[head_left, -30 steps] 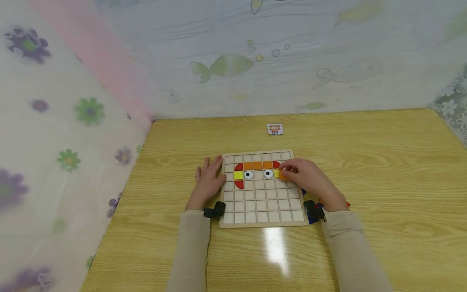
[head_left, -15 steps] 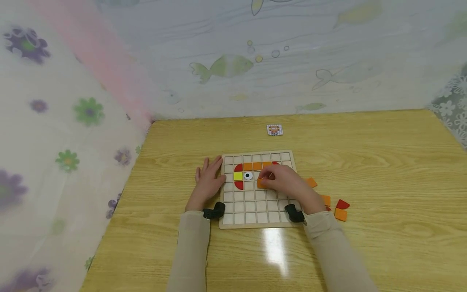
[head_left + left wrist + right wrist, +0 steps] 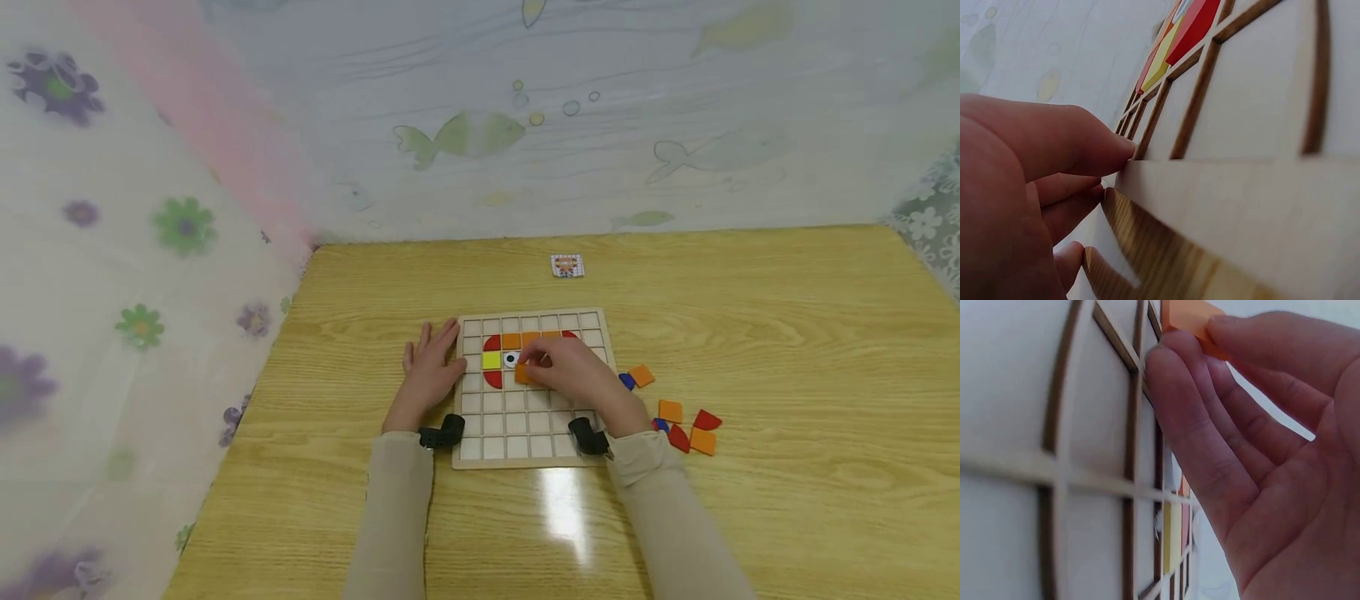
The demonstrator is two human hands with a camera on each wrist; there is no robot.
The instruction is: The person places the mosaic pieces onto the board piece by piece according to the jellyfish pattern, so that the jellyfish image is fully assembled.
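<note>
Orange square tile [image 3: 522, 374] sits pinched in the fingertips of the right hand [image 3: 567, 372], low over the gridded pale wooden puzzle board [image 3: 529, 437], near the middle of the third row of cells; the right wrist view shows the tile [image 3: 1194, 319] nipped between thumb and forefingers, so that grip is closed round it. Just left of the tile lie a red quarter-round piece [image 3: 492, 380], a yellow square piece [image 3: 491, 360] above it and a white eye piece [image 3: 511, 359] beside that, with a row of orange and red pieces [image 3: 512, 341] along the second row. The left hand [image 3: 429, 372] lies flat on the light wooden worktop [image 3: 787, 333], fingers straight, holding nothing, fingertips touching the board's left edge [image 3: 1124, 150]. To the right of the board, loose orange, red and blue pieces [image 3: 686, 427] are scattered on the worktop, one orange square [image 3: 642, 375] closer to the board. A small pattern card [image 3: 567, 266] lies well beyond the board's far edge. Sheer curtains printed with fish and flowers [image 3: 457, 133] hang behind and to the left
</note>
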